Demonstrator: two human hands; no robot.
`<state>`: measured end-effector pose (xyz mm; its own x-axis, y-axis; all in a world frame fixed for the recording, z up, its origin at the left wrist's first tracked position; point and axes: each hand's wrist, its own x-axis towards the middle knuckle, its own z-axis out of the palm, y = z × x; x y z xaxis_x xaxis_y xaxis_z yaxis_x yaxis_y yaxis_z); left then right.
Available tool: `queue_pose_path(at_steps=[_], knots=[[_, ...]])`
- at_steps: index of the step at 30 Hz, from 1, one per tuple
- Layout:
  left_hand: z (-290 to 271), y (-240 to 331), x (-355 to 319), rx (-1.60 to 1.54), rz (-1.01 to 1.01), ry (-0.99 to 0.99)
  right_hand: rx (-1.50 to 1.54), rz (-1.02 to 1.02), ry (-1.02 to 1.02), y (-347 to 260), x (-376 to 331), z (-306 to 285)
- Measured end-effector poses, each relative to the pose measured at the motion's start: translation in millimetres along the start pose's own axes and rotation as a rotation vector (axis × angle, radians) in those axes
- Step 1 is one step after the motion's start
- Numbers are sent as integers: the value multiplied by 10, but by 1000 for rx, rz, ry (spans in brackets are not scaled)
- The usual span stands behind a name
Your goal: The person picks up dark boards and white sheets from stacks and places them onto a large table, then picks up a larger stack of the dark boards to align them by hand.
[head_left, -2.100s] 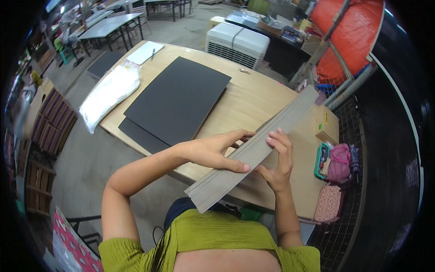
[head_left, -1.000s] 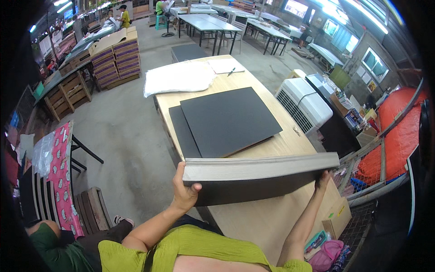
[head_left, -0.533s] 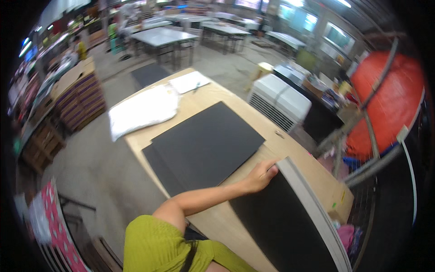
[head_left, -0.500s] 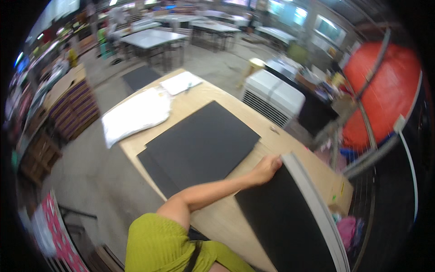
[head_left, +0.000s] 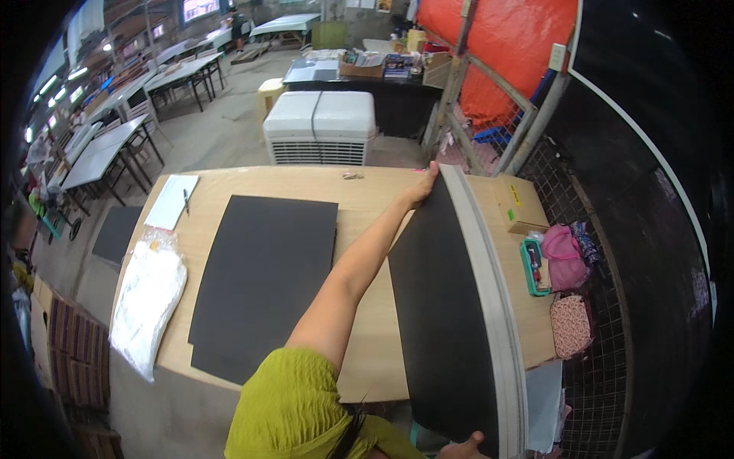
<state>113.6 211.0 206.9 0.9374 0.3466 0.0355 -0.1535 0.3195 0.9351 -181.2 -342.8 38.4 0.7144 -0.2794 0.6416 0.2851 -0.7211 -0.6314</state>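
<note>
A thick stack of black boards (head_left: 443, 306) with pale grey edges stands tilted on its long side across the right half of the wooden table (head_left: 371, 336). My left hand (head_left: 423, 189) grips its far end, arm stretched forward. At the near end, my right hand (head_left: 463, 448) holds the bottom corner, thumb up; the lower edge of the picture cuts off the rest of it. Left of the stack, black sheets (head_left: 264, 283) lie flat on the table, slightly out of line with each other.
White plastic-wrapped material (head_left: 149, 294) and a paper pad (head_left: 172, 200) with a pen lie at the left. Along the right stand a cardboard box (head_left: 523, 203), a green basket (head_left: 534, 268), a pink bag (head_left: 564, 258) and a patterned pouch (head_left: 571, 327). An air cooler (head_left: 319, 118) stands beyond the table.
My view has swung to the right, so the table now lies straight across. My right hand has come into sight at the stack's near end; my left hand keeps its hold.
</note>
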Motion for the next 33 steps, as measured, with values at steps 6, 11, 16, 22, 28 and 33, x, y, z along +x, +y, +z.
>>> queue_pose_path(at_steps=[6,11,16,22,28,33], knots=[[-290,24,-117,165,137,28,621,307,-640,-917,776,-379],[584,-46,-1489,722,706,470,712,355,-727,-941,1029,-376],[1975,-446,-3954,748,731,-221,1152,54,-1088,-268,1324,-102],[2788,-678,-4405,757,772,408,1285,-246,-1659,-873,1983,64],[3055,-845,-4696,963,781,951,1394,-693,-1701,-947,2228,878],[3037,-866,-4909,891,678,1150,1399,-164,-1455,-2273,2421,2617]])
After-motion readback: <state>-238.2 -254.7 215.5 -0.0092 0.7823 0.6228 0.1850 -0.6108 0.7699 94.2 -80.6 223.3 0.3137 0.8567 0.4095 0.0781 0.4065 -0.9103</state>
